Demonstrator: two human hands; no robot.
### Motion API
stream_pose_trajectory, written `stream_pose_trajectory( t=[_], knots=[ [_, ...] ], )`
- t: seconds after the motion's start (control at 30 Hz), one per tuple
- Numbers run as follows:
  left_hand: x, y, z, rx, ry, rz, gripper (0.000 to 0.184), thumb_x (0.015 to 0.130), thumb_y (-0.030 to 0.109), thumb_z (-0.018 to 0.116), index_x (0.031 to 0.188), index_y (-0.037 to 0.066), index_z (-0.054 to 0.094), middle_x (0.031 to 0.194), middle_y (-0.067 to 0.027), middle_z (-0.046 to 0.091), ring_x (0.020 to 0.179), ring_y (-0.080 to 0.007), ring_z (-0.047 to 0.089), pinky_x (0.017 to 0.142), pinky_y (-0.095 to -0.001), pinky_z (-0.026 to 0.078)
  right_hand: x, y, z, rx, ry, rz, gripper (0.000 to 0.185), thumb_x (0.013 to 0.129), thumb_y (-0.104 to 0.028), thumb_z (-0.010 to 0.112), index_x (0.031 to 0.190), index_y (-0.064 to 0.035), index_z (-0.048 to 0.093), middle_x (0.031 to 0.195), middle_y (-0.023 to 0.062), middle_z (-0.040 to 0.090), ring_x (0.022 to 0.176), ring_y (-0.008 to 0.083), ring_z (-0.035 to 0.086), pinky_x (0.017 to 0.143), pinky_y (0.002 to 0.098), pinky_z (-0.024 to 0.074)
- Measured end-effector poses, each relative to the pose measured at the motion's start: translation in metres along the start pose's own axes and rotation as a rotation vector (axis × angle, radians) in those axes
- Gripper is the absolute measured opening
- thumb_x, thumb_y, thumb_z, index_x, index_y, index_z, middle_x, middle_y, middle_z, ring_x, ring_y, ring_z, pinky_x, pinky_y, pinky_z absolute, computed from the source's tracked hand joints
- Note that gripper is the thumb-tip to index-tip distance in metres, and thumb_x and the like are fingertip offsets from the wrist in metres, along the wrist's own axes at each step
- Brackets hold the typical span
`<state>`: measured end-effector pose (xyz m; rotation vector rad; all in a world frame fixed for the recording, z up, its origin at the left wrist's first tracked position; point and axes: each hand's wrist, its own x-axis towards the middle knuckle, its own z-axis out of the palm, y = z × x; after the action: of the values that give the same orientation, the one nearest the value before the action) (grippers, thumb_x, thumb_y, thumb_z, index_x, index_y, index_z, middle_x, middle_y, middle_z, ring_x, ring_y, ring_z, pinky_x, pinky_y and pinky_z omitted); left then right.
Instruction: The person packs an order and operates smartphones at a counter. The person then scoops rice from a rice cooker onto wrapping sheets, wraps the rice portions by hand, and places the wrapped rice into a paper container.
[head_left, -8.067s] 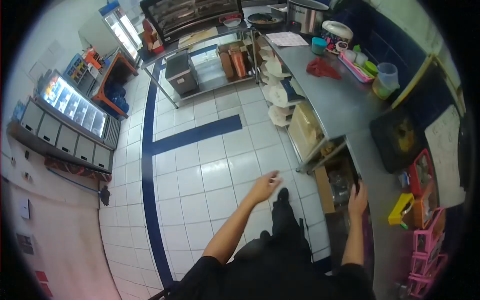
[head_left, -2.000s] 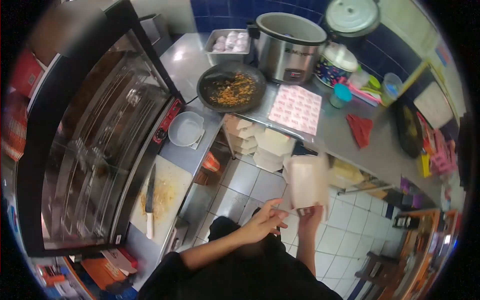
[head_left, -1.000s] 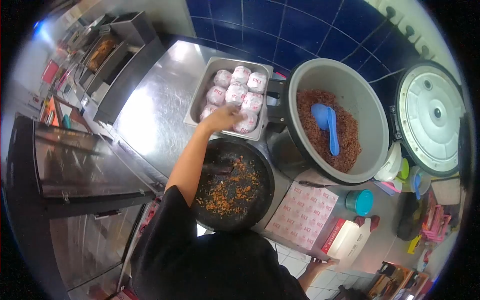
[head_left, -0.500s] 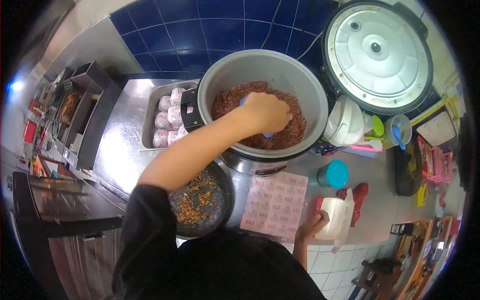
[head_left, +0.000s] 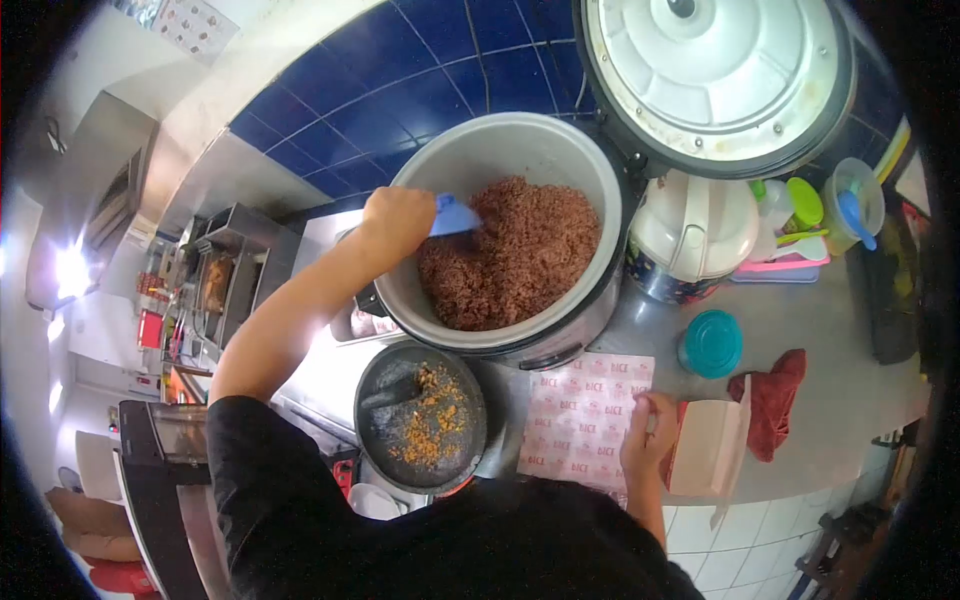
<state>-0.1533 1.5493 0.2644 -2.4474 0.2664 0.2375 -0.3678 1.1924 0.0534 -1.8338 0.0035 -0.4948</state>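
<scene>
My left hand (head_left: 400, 222) is closed on a blue rice paddle (head_left: 453, 216) over the left side of a large rice cooker pot (head_left: 512, 128). Reddish-brown cooked rice (head_left: 540, 245) fills the bottom of the pot. On the counter, my right hand (head_left: 650, 435) is at the right edge of printed wrapping paper (head_left: 580, 415), its fingers loosely bent and apart. Close to its right lies an open, pale paper box (head_left: 705, 455) with red sides. A dark, shallow stone-like mortar (head_left: 370, 440) holds orange crumbs and a grey pestle (head_left: 390, 394).
The cooker's raised lid (head_left: 715, 80) stands at the back right. A turquoise-lidded tub (head_left: 712, 343), a red cloth (head_left: 772, 405) and a white-lidded rice cooker (head_left: 695, 225) sit on the right. Wrapped items (head_left: 370, 322) in a metal tray show partly behind my left arm.
My left hand has moved left with the rice paddle, from the middle of the rice to the pot's left side. My right hand has left the box for the paper's edge. The view has shifted.
</scene>
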Motion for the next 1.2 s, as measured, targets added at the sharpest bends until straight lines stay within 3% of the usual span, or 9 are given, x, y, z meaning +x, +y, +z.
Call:
stream_pose_trajectory(
  t=[0.2,0.63,0.7,0.73,0.8,0.83,0.93,1.07,1.2],
  knots=[
    [-0.037,-0.006,0.001,-0.185,-0.126,0.101,0.028,0.092,0.036,0.066,0.098,0.01,0.074,0.086,-0.0178,0.073,0.085,-0.0385,0.072,0.075,-0.0493,0.059,0.047,-0.037,0.031,0.189,-0.142,-0.207,0.008,0.09,-0.002,0.066,0.098,0.0002,0.065,0.088,0.0137,0.067,0.068,0.0191,0.063,0.063,0.0298,0.0497],
    [-0.026,0.01,-0.01,-0.738,-0.315,0.49,0.031,0.094,0.032,0.063,0.104,0.005,0.072,0.089,-0.0216,0.071,0.082,-0.0417,0.068,0.076,-0.0493,0.051,0.024,-0.048,0.039,0.248,-0.168,-0.004,0.004,0.091,-0.001,0.063,0.094,0.0002,0.066,0.083,0.0108,0.068,0.068,0.0167,0.063,0.066,0.0287,0.0491],
    [-0.017,0.002,-0.004,-0.915,-0.749,0.265,0.031,0.096,0.032,0.061,0.107,0.004,0.071,0.09,-0.0218,0.071,0.082,-0.0425,0.067,0.076,-0.0485,0.05,0.026,-0.045,0.037,0.257,-0.162,-0.013,0.004,0.091,-0.001,0.063,0.093,0.0,0.066,0.083,0.0106,0.068,0.07,0.0171,0.063,0.066,0.0286,0.0491],
    [-0.016,-0.003,0.001,-0.914,-0.75,0.279,0.031,0.096,0.032,0.061,0.107,0.004,0.071,0.09,-0.0218,0.071,0.082,-0.0425,0.067,0.076,-0.0485,0.05,0.025,-0.041,0.032,0.195,-0.192,-0.037,0.006,0.096,-0.006,0.06,0.097,-0.0005,0.064,0.085,0.01,0.068,0.07,0.0144,0.061,0.065,0.0267,0.049],
    [-0.017,-0.013,0.007,-0.919,-0.164,0.398,0.029,0.097,0.031,0.062,0.109,0.006,0.072,0.085,-0.019,0.07,0.081,-0.0382,0.069,0.072,-0.0457,0.051,0.021,-0.037,0.028,0.123,-0.21,-0.044,0.01,0.1,-0.01,0.058,0.1,-0.001,0.062,0.087,0.0094,0.067,0.069,0.0117,0.059,0.065,0.0249,0.0489],
    [-0.017,-0.005,0.01,-0.926,-0.169,0.41,0.029,0.097,0.031,0.062,0.109,0.006,0.072,0.085,-0.019,0.07,0.081,-0.0382,0.069,0.072,-0.0457,0.051,0.02,-0.035,0.028,0.161,-0.169,0.066,0.008,0.096,-0.007,0.06,0.097,-0.0003,0.064,0.086,0.0101,0.068,0.071,0.0148,0.062,0.066,0.0269,0.049],
    [-0.034,0.03,-0.002,-0.392,0.498,0.197,0.037,0.094,0.033,0.065,0.128,0.018,0.065,0.082,-0.0094,0.067,0.078,-0.029,0.071,0.064,-0.0394,0.056,0.021,-0.03,0.028,0.167,-0.161,0.165,0.007,0.093,-0.004,0.062,0.094,0.0003,0.066,0.084,0.011,0.069,0.072,0.0177,0.064,0.068,0.029,0.0491],
    [-0.004,0.022,0.014,-0.331,0.332,0.045,0.04,0.095,0.032,0.063,0.133,0.018,0.061,0.088,-0.0117,0.07,0.076,-0.0318,0.071,0.067,-0.0429,0.057,0.023,-0.031,0.03,0.146,-0.215,0.186,0.008,0.093,-0.005,0.061,0.096,-0.0001,0.067,0.084,0.0113,0.07,0.073,0.0175,0.064,0.07,0.0295,0.0493],
    [0.015,0.018,0.036,-0.554,0.044,0.175,0.032,0.095,0.028,0.062,0.123,0.012,0.068,0.095,-0.0219,0.072,0.087,-0.0423,0.07,0.079,-0.054,0.054,0.025,-0.03,0.032,0.155,-0.226,0.195,0.008,0.093,-0.005,0.061,0.096,-0.0004,0.067,0.084,0.0115,0.07,0.074,0.0175,0.065,0.07,0.0294,0.0496]
  ],
)
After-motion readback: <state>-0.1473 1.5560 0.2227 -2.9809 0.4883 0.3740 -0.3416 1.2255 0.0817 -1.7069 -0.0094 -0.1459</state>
